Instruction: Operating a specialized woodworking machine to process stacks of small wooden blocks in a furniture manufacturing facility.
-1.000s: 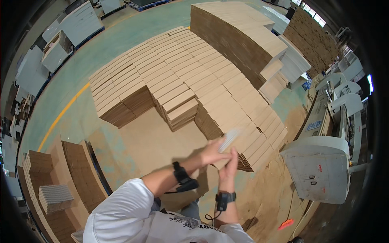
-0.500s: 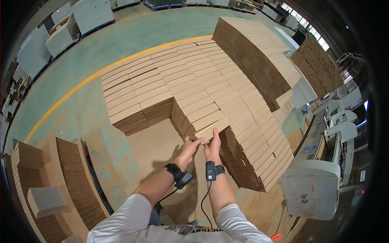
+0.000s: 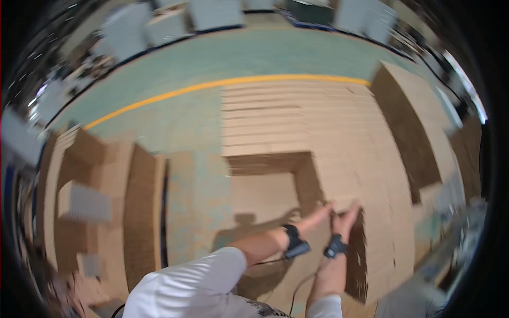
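Head view: your left hand [image 3: 317, 218] and right hand [image 3: 346, 220] are close together at the cardboard stack [image 3: 344, 143], by its near edge; blur hides whether they grip;
Cardboard stack: in front of you; tight rows, likely so pieces prop each other up

The floor [image 3: 254, 53] here is green, rubbed down to tan patches [image 3: 196, 199] on the near left. A yellow line [image 3: 254, 79] bows across it, from the left side toward the far right corner. Pale stacks [image 3: 214, 14] line the floor's far edge, with a dark green box [image 3: 310, 11] among them. Over at the right side, a bright strip [image 3: 467, 82] glares, blurred, against dark surroundings.
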A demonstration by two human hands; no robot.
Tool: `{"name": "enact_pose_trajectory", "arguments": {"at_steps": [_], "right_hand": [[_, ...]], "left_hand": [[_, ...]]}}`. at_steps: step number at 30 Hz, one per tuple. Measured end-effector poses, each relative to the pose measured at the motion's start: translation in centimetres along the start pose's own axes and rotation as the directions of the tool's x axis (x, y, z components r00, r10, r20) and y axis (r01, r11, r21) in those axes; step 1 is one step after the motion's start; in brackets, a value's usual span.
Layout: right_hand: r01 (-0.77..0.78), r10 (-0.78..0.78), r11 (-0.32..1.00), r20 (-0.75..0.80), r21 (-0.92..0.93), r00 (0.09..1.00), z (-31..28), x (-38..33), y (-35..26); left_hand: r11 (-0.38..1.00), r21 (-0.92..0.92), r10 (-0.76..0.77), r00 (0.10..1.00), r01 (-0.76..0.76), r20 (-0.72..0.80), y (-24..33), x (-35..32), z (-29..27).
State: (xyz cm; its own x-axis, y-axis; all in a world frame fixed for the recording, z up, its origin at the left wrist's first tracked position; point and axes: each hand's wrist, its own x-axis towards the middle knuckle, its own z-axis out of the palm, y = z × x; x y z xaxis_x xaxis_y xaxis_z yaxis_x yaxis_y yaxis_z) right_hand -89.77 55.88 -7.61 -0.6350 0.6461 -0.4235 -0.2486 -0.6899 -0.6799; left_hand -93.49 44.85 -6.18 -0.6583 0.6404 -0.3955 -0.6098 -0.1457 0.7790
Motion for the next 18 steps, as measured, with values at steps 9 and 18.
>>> {"name": "enact_pose_trajectory", "arguments": {"at_steps": [9,18], "right_hand": [[-0.091,0.072,0.991,-0.187,-0.095,0.98,2.7,-1.0,2.4],[-0.089,0.082,0.993,-0.093,-0.072,0.992,1.2,-2.6,2.4]], "left_hand": [[0.427,0.896,0.197,0.98,-0.124,0.042,2.8,3.1,0.2],[0.32,0.911,0.386,0.914,-0.261,0.126,1.4,0.3,0.4]]}}
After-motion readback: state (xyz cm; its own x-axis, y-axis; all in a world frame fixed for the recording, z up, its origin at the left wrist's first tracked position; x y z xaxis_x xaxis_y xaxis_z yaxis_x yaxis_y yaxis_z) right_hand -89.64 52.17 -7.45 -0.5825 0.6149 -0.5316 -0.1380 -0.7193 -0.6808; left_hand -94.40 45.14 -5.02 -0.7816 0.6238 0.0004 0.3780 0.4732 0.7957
